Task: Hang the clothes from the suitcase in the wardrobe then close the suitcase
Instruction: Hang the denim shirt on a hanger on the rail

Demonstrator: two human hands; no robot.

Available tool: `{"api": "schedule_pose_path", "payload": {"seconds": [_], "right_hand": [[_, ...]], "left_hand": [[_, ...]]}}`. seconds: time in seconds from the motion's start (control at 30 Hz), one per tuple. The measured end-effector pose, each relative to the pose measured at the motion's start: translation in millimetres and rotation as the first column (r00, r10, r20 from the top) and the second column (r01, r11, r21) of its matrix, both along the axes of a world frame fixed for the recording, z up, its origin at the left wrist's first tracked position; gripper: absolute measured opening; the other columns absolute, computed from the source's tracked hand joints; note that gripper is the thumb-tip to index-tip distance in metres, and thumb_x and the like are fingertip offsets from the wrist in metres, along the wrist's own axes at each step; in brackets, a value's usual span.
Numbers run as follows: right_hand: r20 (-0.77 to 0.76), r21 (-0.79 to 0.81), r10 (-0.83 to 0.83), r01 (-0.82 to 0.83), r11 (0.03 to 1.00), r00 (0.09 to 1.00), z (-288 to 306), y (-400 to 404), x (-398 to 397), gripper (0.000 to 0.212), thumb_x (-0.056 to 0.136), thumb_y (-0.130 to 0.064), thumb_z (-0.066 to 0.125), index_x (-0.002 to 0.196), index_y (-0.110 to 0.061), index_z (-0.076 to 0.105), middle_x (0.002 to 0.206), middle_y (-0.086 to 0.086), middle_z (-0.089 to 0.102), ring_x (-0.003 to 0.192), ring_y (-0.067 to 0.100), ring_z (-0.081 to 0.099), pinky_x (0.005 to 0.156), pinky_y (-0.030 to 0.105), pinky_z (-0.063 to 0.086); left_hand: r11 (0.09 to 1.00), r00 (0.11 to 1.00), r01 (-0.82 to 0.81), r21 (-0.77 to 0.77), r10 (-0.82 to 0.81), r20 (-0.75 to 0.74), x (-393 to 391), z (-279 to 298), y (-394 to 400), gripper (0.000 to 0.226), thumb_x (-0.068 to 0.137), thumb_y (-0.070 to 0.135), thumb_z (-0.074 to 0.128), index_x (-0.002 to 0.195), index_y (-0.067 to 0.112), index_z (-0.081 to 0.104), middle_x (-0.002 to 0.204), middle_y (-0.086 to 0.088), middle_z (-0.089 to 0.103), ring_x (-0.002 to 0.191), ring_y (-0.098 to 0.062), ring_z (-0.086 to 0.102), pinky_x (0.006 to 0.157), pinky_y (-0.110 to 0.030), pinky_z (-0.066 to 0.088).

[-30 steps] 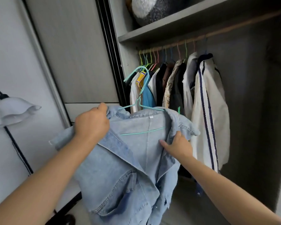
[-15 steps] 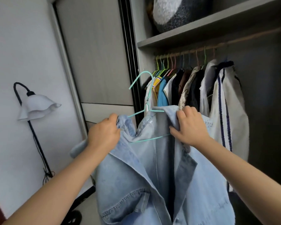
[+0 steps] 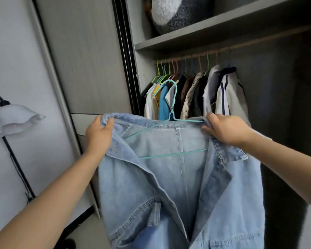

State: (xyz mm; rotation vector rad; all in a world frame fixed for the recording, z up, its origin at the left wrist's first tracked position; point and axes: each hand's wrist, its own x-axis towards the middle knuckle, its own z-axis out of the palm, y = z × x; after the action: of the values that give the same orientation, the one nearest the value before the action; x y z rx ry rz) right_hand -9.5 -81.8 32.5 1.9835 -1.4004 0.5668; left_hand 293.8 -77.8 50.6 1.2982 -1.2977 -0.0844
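**Holding the denim shirt up to the rail**

Gripping each shoulder, the left hand (image 3: 97, 133) and right hand (image 3: 226, 128) pinch the denim shirt (image 3: 178, 186) spread on its teal hanger (image 3: 171, 123). Its long axis runs left to right between the hands, body hanging down. The hook points up toward the rail (image 3: 205, 53), seemingly nearer the right hand. The suitcase is out of view.

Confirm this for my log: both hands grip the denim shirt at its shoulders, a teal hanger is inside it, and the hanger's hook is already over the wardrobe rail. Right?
Not quite. In the head view the teal hanger is not on the wardrobe rail; its hook hangs free, below it. The rest stands: the left hand and right hand grip the denim shirt at its shoulders.
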Motion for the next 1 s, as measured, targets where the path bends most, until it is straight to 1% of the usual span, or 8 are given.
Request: {"api": "schedule_pose_path", "payload": {"seconds": [0.23, 0.3, 0.37, 0.4, 0.43, 0.57, 0.7, 1.0], "right_hand": [[0.042, -0.258, -0.067, 0.076, 0.963, 0.997, -16.8, -1.5, -22.8, 0.041, 0.079, -0.034, 0.044, 0.075, 0.004, 0.056, 0.048, 0.017, 0.053, 0.022, 0.029, 0.041, 0.036, 0.014, 0.018], [0.136, -0.290, -0.071, 0.109, 0.951, 0.988, -16.0, 3.4, -30.7, 0.041, 0.079, -0.035, 0.041, 0.075, 0.004, 0.054, 0.050, 0.019, 0.054, 0.024, 0.031, 0.043, 0.030, 0.018, 0.026], [0.162, -0.371, -0.044, 0.102, 0.923, 0.986, -15.2, 8.5, -34.6, 0.037, 0.080, -0.037, 0.042, 0.082, 0.000, 0.047, 0.053, 0.018, 0.055, 0.027, 0.031, 0.047, 0.028, 0.021, 0.031], [0.135, -0.425, -0.023, 0.079, 0.902, 0.991, -14.4, 9.9, -34.1, 0.036, 0.080, -0.037, 0.043, 0.085, -0.002, 0.045, 0.054, 0.017, 0.056, 0.029, 0.030, 0.049, 0.028, 0.021, 0.032], [0.095, -0.474, -0.006, 0.051, 0.879, 0.995, -15.2, 12.5, -32.1, 0.036, 0.082, -0.038, 0.044, 0.088, -0.003, 0.045, 0.055, 0.015, 0.056, 0.031, 0.029, 0.050, 0.028, 0.020, 0.032], [0.042, -0.544, 0.050, -0.019, 0.839, 0.998, -20.8, 14.3, -28.0, 0.038, 0.087, -0.041, 0.041, 0.095, -0.004, 0.045, 0.057, 0.013, 0.058, 0.036, 0.028, 0.053, 0.030, 0.022, 0.034], [0.040, -0.577, 0.047, -0.015, 0.817, 0.998, -19.4, 20.4, -26.0, 0.036, 0.087, -0.040, 0.042, 0.093, -0.005, 0.048, 0.057, 0.012, 0.059, 0.038, 0.028, 0.054, 0.032, 0.021, 0.035], [0.164, -0.509, -0.001, 0.086, 0.856, 0.986, -13.7, 39.7, -60.1, 0.030, 0.080, -0.014, 0.041, 0.066, 0.001, 0.062, 0.049, 0.013, 0.057, 0.041, 0.030, 0.054, 0.038, 0.025, 0.041]], "left_hand": [[0.998, 0.910, 0.033, 0.050, -0.051, 0.412, -26.9, 10.4, 23.0, 0.024, 0.089, 0.033, 0.056, 0.075, 0.015, 0.048, 0.087, -0.019, 0.062, 0.089, -0.032, 0.058, 0.068, -0.033, 0.034], [0.959, 0.542, 0.018, 0.283, -0.248, 0.803, -35.7, -13.6, 40.7, 0.042, 0.080, 0.055, 0.056, 0.096, 0.018, 0.049, 0.111, -0.011, 0.062, 0.104, -0.029, 0.057, 0.078, -0.031, 0.042], [0.841, 0.120, -0.072, 0.535, -0.526, 0.842, -47.8, -37.5, 50.4, 0.063, 0.078, 0.065, 0.052, 0.119, 0.017, 0.046, 0.124, -0.004, 0.055, 0.114, -0.025, 0.053, 0.087, -0.029, 0.043], [0.806, 0.068, -0.053, 0.589, -0.586, 0.808, -55.1, -43.9, 50.8, 0.064, 0.080, 0.065, 0.049, 0.120, 0.016, 0.050, 0.120, -0.005, 0.056, 0.110, -0.023, 0.054, 0.086, -0.028, 0.043], [0.846, 0.082, 0.056, 0.530, -0.533, 0.842, -60.1, -44.6, 48.7, 0.059, 0.082, 0.063, 0.046, 0.111, 0.013, 0.058, 0.110, -0.005, 0.061, 0.101, -0.021, 0.058, 0.080, -0.027, 0.044], [0.939, 0.672, 0.265, -0.218, -0.018, 0.741, -70.9, -27.3, 22.7, 0.040, 0.077, 0.048, 0.053, 0.093, 0.011, 0.060, 0.091, -0.007, 0.063, 0.089, -0.018, 0.053, 0.074, -0.025, 0.039], [0.994, 0.611, 0.060, 0.095, -0.112, 0.783, -93.2, -34.4, 3.0, 0.046, 0.094, 0.041, 0.041, 0.122, 0.005, 0.041, 0.119, -0.014, 0.056, 0.110, -0.031, 0.052, 0.081, -0.037, 0.039], [0.937, 0.561, 0.341, -0.075, -0.139, 0.816, -116.9, -37.0, -14.3, 0.050, 0.090, 0.044, 0.030, 0.085, 0.000, 0.052, 0.063, -0.018, 0.060, 0.058, -0.036, 0.059, 0.049, -0.032, 0.034]]}}
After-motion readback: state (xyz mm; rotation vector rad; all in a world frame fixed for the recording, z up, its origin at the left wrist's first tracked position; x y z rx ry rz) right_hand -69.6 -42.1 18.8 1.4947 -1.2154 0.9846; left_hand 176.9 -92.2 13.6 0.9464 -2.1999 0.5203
